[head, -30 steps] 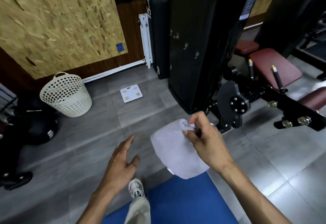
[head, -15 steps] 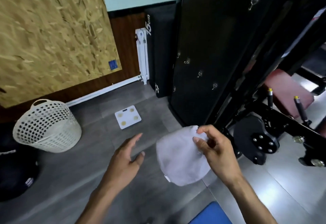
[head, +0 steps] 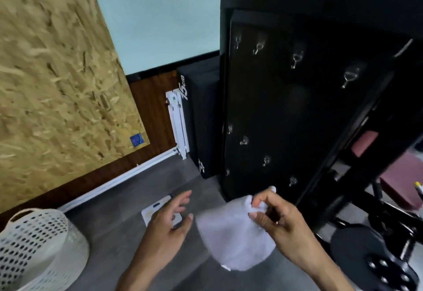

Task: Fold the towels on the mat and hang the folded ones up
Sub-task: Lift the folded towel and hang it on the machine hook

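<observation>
Right hand [head: 278, 219] pinching top corner of folded white towel [head: 233, 240], cloth hanging in air before lower edge of black hook panel [head: 297, 112]. Left hand [head: 169, 224] just beside towel, fingers spread, gripping nothing. White perforated laundry basket [head: 39, 247] on grey tile floor [head: 119, 222], bottom-left corner. Small white scale [head: 155, 209] partly hidden behind left hand.

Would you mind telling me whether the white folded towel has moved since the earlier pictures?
Yes: the white folded towel has moved off the blue mat towards the black hook panel.
</observation>
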